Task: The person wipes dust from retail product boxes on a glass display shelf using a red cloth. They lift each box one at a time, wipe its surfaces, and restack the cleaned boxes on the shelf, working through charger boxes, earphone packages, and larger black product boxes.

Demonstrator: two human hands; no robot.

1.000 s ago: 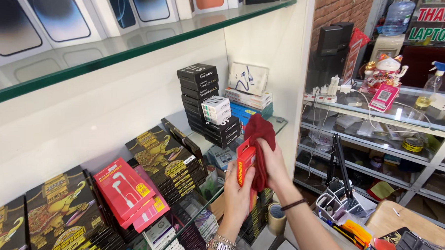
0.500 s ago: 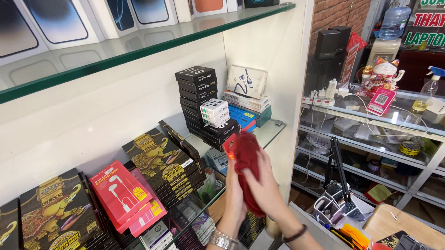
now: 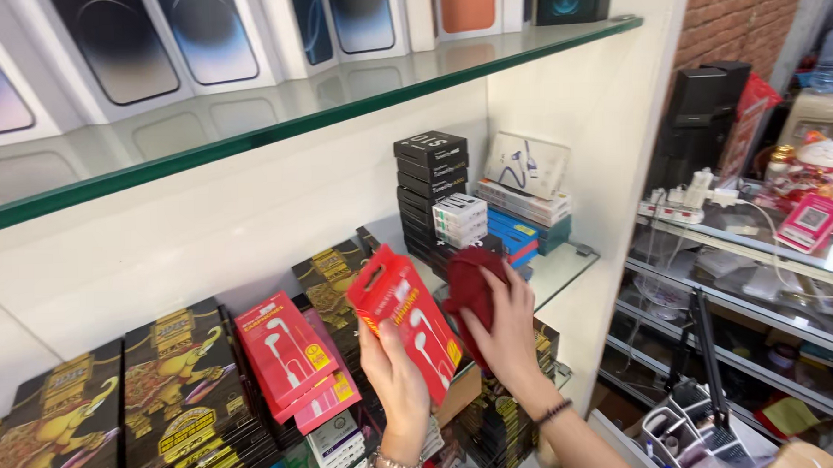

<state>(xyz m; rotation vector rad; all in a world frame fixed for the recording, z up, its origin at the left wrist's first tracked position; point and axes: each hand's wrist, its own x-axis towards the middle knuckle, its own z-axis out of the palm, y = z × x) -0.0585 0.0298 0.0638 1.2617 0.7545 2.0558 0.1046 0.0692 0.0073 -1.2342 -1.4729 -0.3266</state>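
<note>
Head view, left hand: my left hand (image 3: 396, 378) sits low in the centre of the frame, fingers curled shut around the lower part of a red earphone package (image 3: 404, 322), thumb on its front face.
Head view, earphone package: a flat red box with white earbuds pictured on it and a hang tab at its top; I hold it upright, tilted a little to the left, just below the middle of the frame.
Head view, right hand: my right hand (image 3: 505, 328) is just right of the package, palm toward the shelf, fingers folded over a dark red cloth (image 3: 472, 292).
Head view, cloth: bunched up against the package's right edge; whether it touches the box face I cannot quite tell, since my fingers cover the spot.
Head view, wrists: a metal bracelet (image 3: 392, 467) on the left wrist at the bottom edge, a thin dark band (image 3: 552, 411) on the right.
Head view, lower shelf: more red earphone packages (image 3: 287, 354) lean at lower left of centre, with black-and-gold boxes (image 3: 177, 395) beside them toward the lower left corner.
Head view, back of shelf: a stack of black boxes (image 3: 430, 183) stands right of centre, small white boxes (image 3: 459, 220) in front of it.
Head view, top: a glass shelf (image 3: 246, 120) runs across the upper frame carrying white phone boxes (image 3: 105, 51).
</note>
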